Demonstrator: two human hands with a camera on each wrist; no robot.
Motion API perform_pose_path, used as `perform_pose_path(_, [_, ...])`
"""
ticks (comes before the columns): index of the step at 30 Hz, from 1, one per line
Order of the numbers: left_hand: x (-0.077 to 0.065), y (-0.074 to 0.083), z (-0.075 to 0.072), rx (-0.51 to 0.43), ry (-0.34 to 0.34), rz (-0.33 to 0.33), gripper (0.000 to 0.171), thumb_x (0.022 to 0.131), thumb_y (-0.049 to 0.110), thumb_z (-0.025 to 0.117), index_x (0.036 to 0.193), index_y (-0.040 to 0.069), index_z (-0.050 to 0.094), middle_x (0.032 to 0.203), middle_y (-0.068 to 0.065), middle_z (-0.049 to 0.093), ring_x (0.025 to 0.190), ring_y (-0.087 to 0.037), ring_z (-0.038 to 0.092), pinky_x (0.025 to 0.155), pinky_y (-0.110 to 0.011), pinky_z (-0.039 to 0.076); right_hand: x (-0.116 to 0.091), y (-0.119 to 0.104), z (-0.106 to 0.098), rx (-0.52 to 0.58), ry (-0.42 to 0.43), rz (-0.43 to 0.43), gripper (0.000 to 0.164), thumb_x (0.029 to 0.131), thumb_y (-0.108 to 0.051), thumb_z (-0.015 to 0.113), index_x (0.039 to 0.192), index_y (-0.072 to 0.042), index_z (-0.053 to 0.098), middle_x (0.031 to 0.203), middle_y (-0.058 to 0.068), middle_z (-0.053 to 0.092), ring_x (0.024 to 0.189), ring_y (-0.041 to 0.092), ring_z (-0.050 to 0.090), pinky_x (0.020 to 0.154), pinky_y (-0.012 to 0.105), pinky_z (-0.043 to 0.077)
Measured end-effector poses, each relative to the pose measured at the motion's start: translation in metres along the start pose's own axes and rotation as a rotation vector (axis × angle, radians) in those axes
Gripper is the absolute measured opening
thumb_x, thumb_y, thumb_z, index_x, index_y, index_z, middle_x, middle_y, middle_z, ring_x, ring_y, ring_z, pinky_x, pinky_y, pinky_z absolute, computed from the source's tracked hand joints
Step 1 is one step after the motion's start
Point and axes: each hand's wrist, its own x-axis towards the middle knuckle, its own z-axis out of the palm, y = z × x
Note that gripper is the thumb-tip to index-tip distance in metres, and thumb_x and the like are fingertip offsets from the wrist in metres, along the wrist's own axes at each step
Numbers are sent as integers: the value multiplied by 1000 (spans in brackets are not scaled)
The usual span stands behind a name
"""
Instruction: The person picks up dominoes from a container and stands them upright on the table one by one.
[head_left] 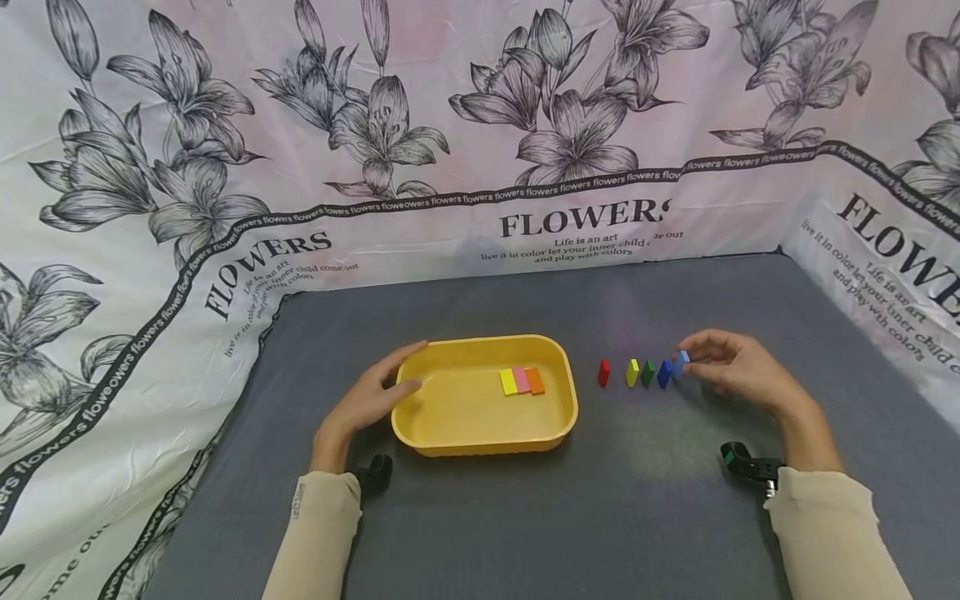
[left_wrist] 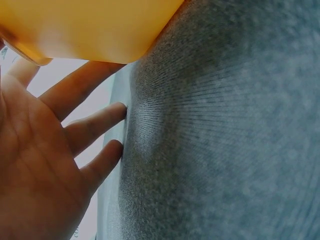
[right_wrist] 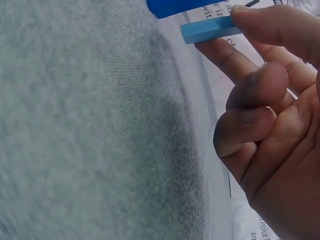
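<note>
My right hand (head_left: 738, 367) pinches a light blue domino (right_wrist: 207, 31) between thumb and fingertips, while its lower fingers curl toward the palm. The domino stands upright at the right end of a row, just beside a dark blue domino (head_left: 664, 374). Further left in that row stand a green domino (head_left: 648, 373), a yellow domino (head_left: 633, 372) and a red domino (head_left: 603, 373), with a wider gap before the red one. At the left, my left hand (head_left: 371, 398) holds the rim of a yellow plastic tray (head_left: 480, 446), thumb over the edge and fingers along the outside.
Inside the tray, at its right, lie a yellow tile (head_left: 508, 382), a pink tile (head_left: 521, 381) and an orange tile (head_left: 535, 381) side by side. Dark grey cloth (head_left: 525, 525) covers the table. A flower-printed white curtain (head_left: 420, 233) borders the back and sides.
</note>
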Motion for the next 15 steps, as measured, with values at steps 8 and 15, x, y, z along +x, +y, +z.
perform_pose_path(8, [0, -1, 0, -7, -6, 31, 59, 101, 29, 63, 156, 35, 40, 165, 0, 37, 145, -33, 44, 119, -61, 33, 1, 2, 2, -10, -45, -11, 35, 97, -21, 69, 127, -5, 61, 109, -2, 72, 72, 16, 61, 58, 34, 52])
perform_pose_path(15, [1, -2, -1, -8, -7, 33, 60, 101, 30, 63, 156, 35, 40, 165, -1, 36, 145, -33, 44, 119, -61, 34, 1, 2, 4, -15, -56, -9, 33, 98, -19, 68, 126, -3, 60, 112, 7, 72, 70, 17, 61, 57, 34, 53])
